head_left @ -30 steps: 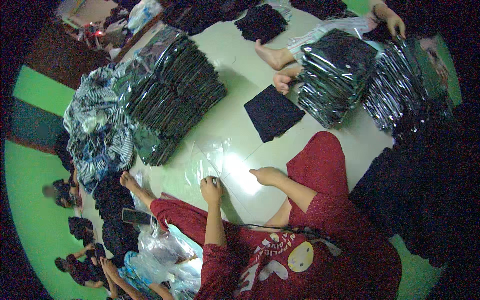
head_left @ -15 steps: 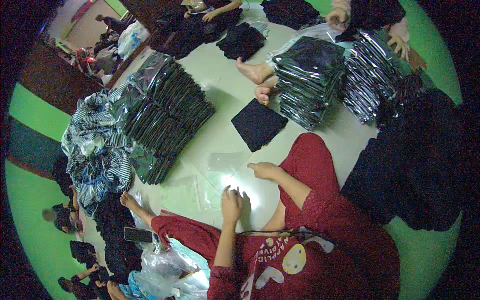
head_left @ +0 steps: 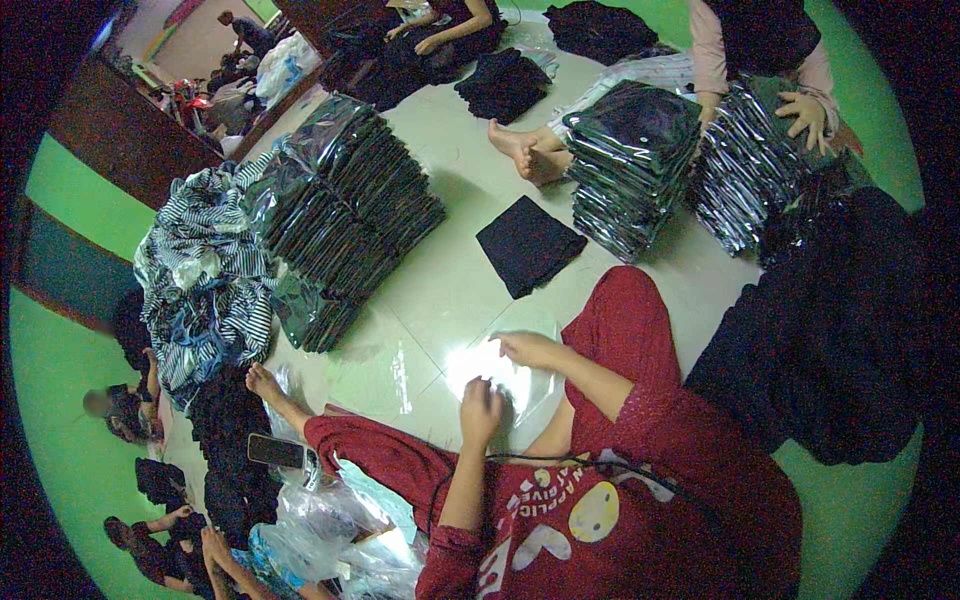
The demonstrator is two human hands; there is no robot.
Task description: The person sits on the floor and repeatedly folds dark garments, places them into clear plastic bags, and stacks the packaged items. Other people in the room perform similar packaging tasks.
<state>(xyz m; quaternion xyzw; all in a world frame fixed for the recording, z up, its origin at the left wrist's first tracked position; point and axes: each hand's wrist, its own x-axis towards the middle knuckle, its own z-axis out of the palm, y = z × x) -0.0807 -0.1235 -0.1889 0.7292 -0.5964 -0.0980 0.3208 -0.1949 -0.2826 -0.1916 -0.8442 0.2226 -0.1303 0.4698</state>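
Both hands (head_left: 505,380) have shifted onto the clear bag (head_left: 500,372); it lies beneath them.

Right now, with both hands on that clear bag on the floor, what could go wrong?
The clear plastic bag lies flat on glossy tile, so it may slide or crease under the left hand and right hand. The folded black garment lies apart, beyond the bag, needing a reach. The tall packed stack nearby could topple if bumped.

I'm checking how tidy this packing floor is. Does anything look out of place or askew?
Mostly orderly. The left hand and right hand rest on a clear plastic bag lying flat. One folded black garment lies alone, unbagged, between the bagged stacks, and the striped clothes pile is a loose heap.
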